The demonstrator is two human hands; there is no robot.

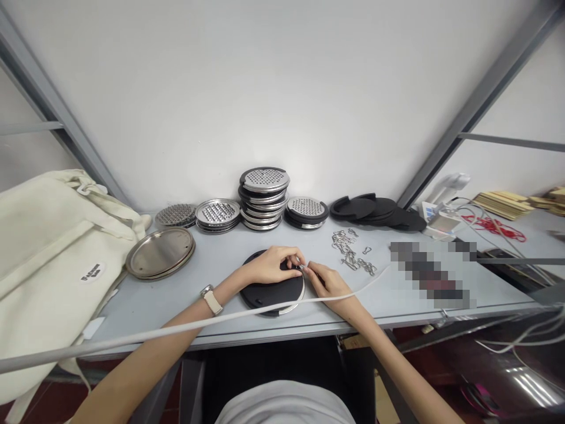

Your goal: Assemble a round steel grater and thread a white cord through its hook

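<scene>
On the desk in front of me lies a round black disc [276, 291] with a metal rim showing at its right and lower edge. My left hand [274, 265] rests over its upper part, thumb and forefinger closed at the right edge. There a small metal clip [302, 268] shows between the fingertips. My right hand [326, 282] pinches at the same clip from the right. The fingers hide most of the clip, so I cannot tell whether it is hooked to the disc. Several similar loose metal clips [348, 253] lie to the right.
Along the wall stand stacks of round metal graters [217, 212], a taller grater stack [263, 203] and black round holders [375, 209]. Plain metal discs [159, 253] sit left, beside a cream bag [57, 259]. A white cable [176, 333] crosses before my arms.
</scene>
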